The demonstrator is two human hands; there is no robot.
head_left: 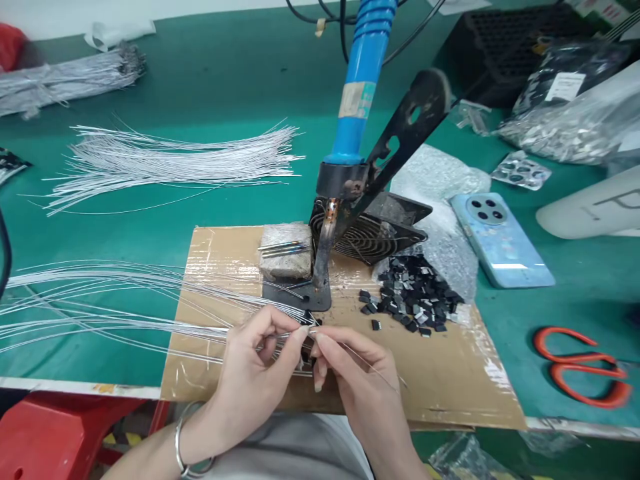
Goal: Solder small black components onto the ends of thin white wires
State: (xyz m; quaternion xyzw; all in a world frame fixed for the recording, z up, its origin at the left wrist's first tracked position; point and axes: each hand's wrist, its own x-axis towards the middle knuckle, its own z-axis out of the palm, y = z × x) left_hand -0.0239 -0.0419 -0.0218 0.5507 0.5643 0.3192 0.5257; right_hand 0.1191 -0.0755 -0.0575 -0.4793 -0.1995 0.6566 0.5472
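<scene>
My left hand (265,373) is closed in a pinch just below the soldering iron's stand, with thin white wires (205,327) running in from the left beside and under it. Its fingertips meet those of my right hand (363,377), which pinches a thin wire whose loose end (380,373) sticks out to the lower right. What exactly lies between the fingertips is too small to make out. Small black pieces, partly hidden, show behind and under the fingers. Above the hands, a blue-handled soldering iron (350,130) is clamped tip-down on a black stand (400,137).
Cardboard (450,380) covers the work area. Small black connectors (417,293) lie piled at right, beside bubble wrap (435,180), a phone (503,240) and orange-handled scissors (585,367). A small fan (365,240) stands behind the iron. More white wires (180,160) lie at upper left.
</scene>
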